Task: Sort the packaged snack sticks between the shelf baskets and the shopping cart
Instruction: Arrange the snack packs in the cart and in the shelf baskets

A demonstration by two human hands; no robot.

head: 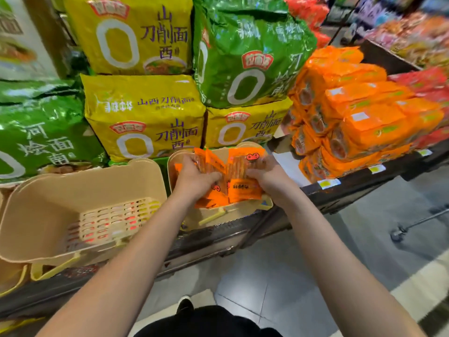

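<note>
At the far left stand green noodle bags [41,132], and below them on the shelf sits a beige basket [73,215] with a slotted wall; red and orange shapes show through its slots, too dim to name. Behind it, yellow noodle bags [145,117] are stacked in 2 tiers, with another green bag leaning above them to the right.

The left hand [194,176] reaches forward on a straight bare forearm, knuckles up, fingers curled down round the orange snack stick packets [243,188]. These packets are bunched together over a second beige basket [243,210], some standing on end, some lying flat, with more of them inside it. The right hand [269,176] comes in from the other side on a forearm angled inward, thumb and fingers clasped round the same bunch, so both hands hold it between them.

Farther right, a pile of orange packs [359,117] fills the neighbouring shelf, with yellow price tags [329,183] along its edge. Beyond lies grey tiled floor [364,239], where 1 small caster on a metal rod [398,234] shows.
</note>
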